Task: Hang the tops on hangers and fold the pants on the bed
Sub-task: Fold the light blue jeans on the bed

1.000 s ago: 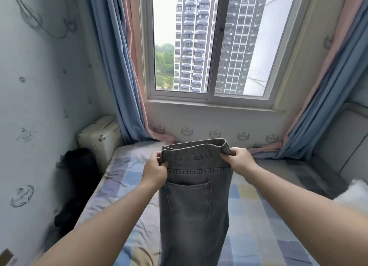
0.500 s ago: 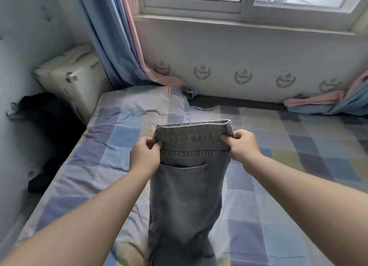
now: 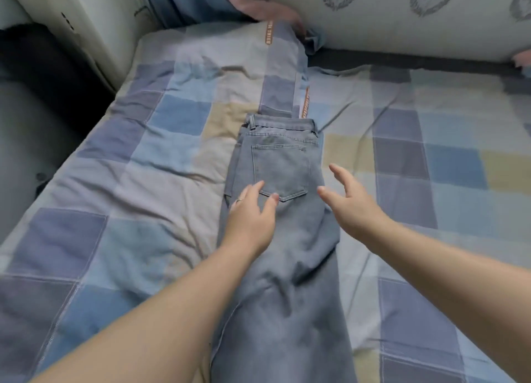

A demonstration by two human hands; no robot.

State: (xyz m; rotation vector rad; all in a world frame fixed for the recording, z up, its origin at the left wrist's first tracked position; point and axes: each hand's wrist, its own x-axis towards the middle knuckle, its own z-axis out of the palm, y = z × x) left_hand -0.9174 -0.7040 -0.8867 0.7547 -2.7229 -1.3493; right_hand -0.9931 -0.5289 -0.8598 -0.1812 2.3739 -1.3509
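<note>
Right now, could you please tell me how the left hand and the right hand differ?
The left hand is over the jeans by the pocket; the right hand is at their right edge, partly over the sheet. The left hand wears a ring; the right hand shows none. Both are open, gripping nothing.

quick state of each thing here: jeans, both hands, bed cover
jeans: lying flat on the bed, legs stacked, back pocket up, not folded across yet
left hand: open, fingers on the jeans beside the pocket
right hand: open, fingers spread at the jeans' right edge, holding nothing
bed cover: spread out, wrinkled
</note>
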